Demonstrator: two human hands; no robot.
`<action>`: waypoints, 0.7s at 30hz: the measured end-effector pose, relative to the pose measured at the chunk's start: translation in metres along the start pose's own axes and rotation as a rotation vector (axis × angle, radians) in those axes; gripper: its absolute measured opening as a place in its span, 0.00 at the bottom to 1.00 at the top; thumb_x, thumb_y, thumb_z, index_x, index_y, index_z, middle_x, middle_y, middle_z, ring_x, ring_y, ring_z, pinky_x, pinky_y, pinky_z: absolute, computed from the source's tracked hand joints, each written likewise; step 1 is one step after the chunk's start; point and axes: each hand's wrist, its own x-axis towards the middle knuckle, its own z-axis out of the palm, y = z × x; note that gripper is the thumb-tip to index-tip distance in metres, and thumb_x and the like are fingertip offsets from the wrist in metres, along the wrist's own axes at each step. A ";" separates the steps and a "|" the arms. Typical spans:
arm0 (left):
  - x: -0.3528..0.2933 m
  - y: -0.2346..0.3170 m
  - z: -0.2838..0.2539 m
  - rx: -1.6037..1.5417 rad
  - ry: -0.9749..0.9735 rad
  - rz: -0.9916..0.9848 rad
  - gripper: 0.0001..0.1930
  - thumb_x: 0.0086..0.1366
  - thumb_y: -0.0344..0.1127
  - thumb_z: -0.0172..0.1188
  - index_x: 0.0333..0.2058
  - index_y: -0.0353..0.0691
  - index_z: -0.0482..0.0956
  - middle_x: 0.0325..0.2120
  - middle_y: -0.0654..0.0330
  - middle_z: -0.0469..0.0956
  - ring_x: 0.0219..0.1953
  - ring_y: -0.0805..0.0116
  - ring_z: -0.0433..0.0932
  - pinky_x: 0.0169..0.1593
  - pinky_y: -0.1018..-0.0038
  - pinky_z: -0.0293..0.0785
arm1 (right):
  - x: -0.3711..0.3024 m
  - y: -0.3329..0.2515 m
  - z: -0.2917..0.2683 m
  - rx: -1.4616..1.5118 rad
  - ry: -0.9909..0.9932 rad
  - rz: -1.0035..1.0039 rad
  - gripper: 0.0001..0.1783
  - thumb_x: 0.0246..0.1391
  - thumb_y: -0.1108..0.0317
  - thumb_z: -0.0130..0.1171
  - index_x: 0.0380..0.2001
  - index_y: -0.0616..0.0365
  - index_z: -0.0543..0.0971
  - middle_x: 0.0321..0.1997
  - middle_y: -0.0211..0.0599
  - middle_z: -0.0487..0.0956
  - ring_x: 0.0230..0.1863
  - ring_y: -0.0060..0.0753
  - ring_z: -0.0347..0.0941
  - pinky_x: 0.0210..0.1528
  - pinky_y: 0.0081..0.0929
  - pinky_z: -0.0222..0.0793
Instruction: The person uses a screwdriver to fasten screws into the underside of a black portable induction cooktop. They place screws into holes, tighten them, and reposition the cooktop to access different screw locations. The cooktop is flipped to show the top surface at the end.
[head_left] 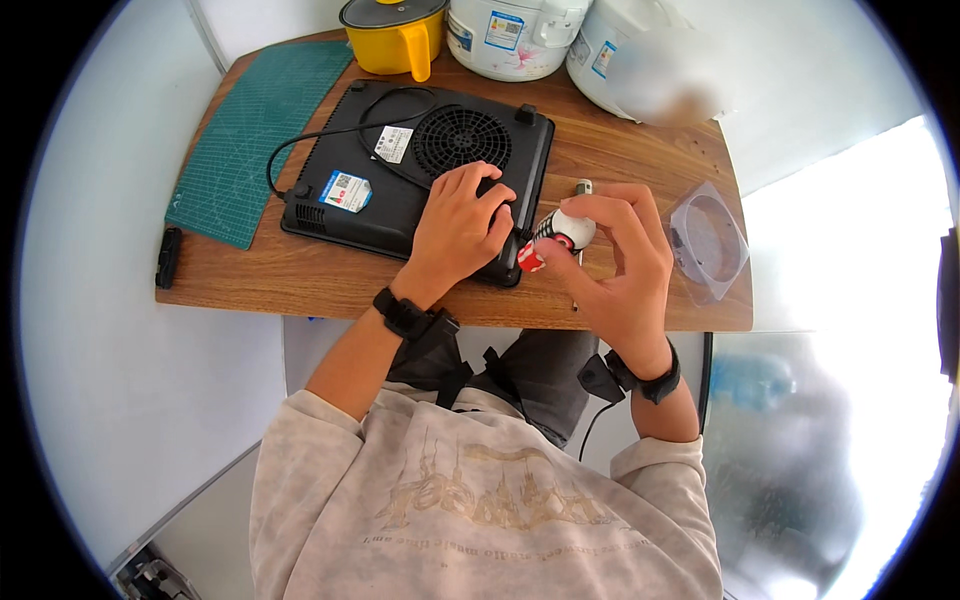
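Fingers (612, 212) of the R hand (637, 262) clamped on a small round-ended object (574, 231) – white, blk & red – thumb one side, index the other, red end tilted down-left. It sits just R of the upturned blk appliance (395, 205), by its near R corner; can't tell if they touch. L hand (452, 228) lies on the appliance nr that corner, fingers apart & a bit bent. Blk band on each wrist.

Further out: fan grille (462, 140) beyond the L fingertips, blk cable (330, 131) looped over the appliance's underside. Slim pale item (584, 187) behind the held object, partly hidden. Clear plastic pack (712, 238) R of the R hand. Green mat (255, 140) at far L; small blk item (169, 258) nr the table's (340, 292) L edge. Yellow pot (388, 48) & two white cookers (505, 48) along the back.
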 end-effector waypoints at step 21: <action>0.000 -0.001 0.001 0.007 0.014 0.000 0.11 0.64 0.30 0.56 0.43 0.41 0.83 0.52 0.57 0.76 0.58 0.55 0.73 0.64 0.58 0.64 | 0.001 -0.003 0.000 -0.089 -0.042 -0.090 0.27 0.44 0.81 0.67 0.51 0.55 0.81 0.55 0.44 0.77 0.47 0.45 0.79 0.46 0.33 0.77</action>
